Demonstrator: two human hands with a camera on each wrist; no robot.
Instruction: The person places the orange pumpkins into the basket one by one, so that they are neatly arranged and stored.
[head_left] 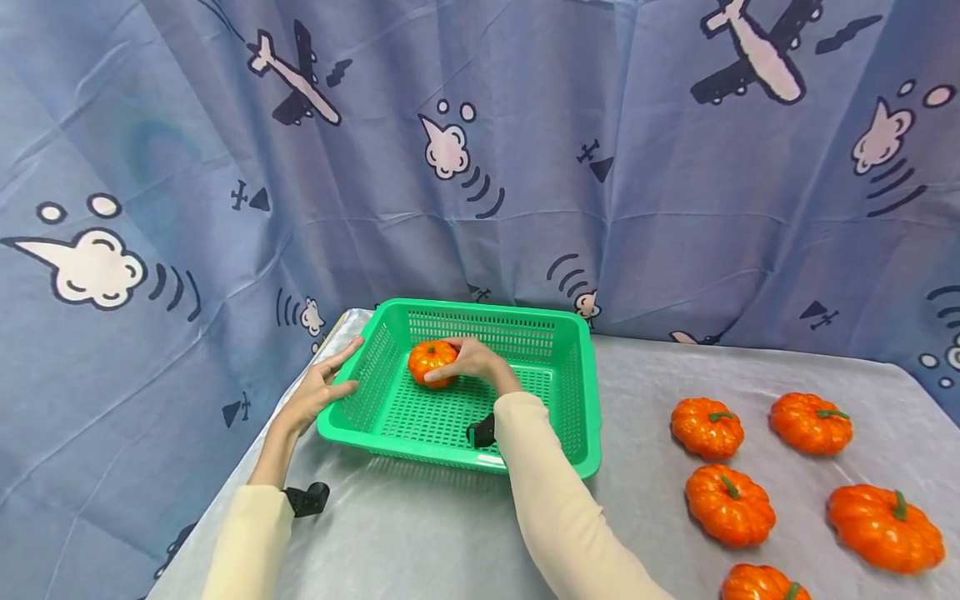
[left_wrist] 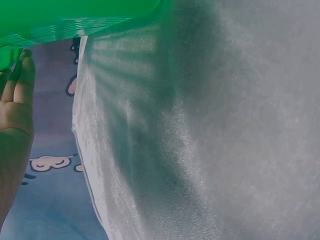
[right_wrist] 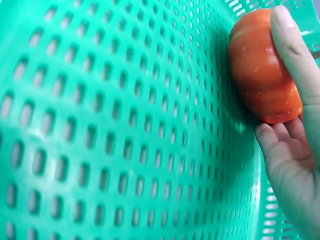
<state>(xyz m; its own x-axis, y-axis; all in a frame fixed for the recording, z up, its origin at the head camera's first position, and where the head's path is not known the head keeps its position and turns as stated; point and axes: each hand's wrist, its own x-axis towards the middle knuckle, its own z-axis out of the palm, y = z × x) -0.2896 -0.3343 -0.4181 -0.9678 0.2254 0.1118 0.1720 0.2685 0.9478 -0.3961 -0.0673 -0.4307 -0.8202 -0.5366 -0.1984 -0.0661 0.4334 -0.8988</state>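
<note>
Inside the green plastic basket (head_left: 457,457), my right hand (head_left: 480,363) grips a small orange pumpkin (head_left: 427,360), thumb on one side and fingers on the other. In the right wrist view the pumpkin (right_wrist: 260,65) is close over the slotted basket floor (right_wrist: 125,125), with the thumb (right_wrist: 295,47) across it. My left hand (head_left: 315,393) is at the basket's left side, its fingers stretched out along the rim. From the left wrist view, that hand (left_wrist: 17,115) shows straight fingers reaching up to the basket's green edge (left_wrist: 65,30).
Several more orange pumpkins lie on the silvery table to the right, among them one pumpkin (head_left: 707,427) nearest the basket and another (head_left: 885,528) farther right. A blue curtain (head_left: 525,167) with airplane prints hangs behind and along the left edge of the table (head_left: 390,533).
</note>
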